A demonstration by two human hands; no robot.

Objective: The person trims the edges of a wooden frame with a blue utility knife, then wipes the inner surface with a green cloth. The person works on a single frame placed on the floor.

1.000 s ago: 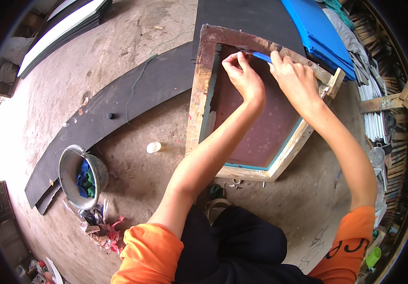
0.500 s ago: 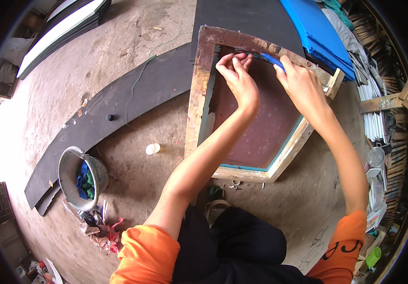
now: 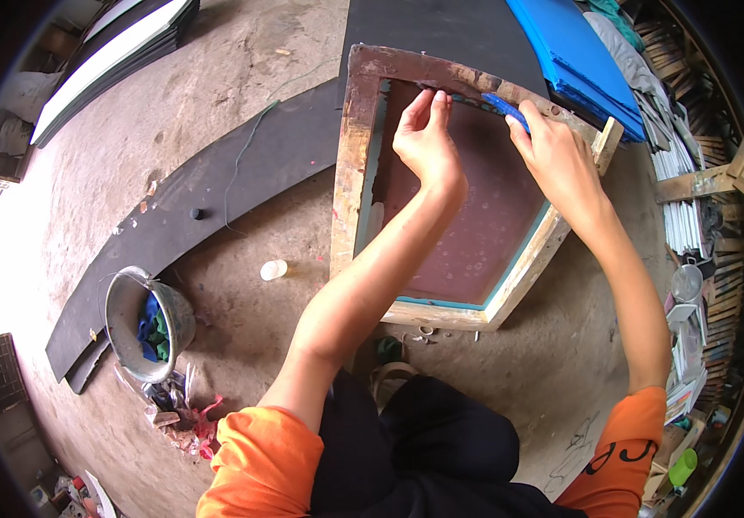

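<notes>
A wooden screen-printing frame (image 3: 344, 198) with a dark reddish-brown mesh (image 3: 454, 255) lies in front of me, smeared with brown at its far corner. My left hand (image 3: 428, 147) is over the mesh near the far inner edge, thumb and fingers pinched together. Whatever they pinch, if anything, is too small to make out. In my right hand (image 3: 557, 160) is a slim blue utility knife (image 3: 503, 107), its front end pointing up and left along the far rail. Teal tape (image 3: 449, 301) borders the mesh.
Black sheets (image 3: 441, 34) lie beyond the frame and to its left. Blue sheets (image 3: 575, 78) are stacked at the far right. On the concrete floor stand a bucket (image 3: 180, 324) with coloured cloths and a small pale cup (image 3: 273, 270). Crumpled scraps (image 3: 195, 432) lie near the bucket.
My left hand's fingers have drawn together and point up more at the far inner edge. My right hand has shifted slightly right and down with the knife, widening the gap between the hands.
</notes>
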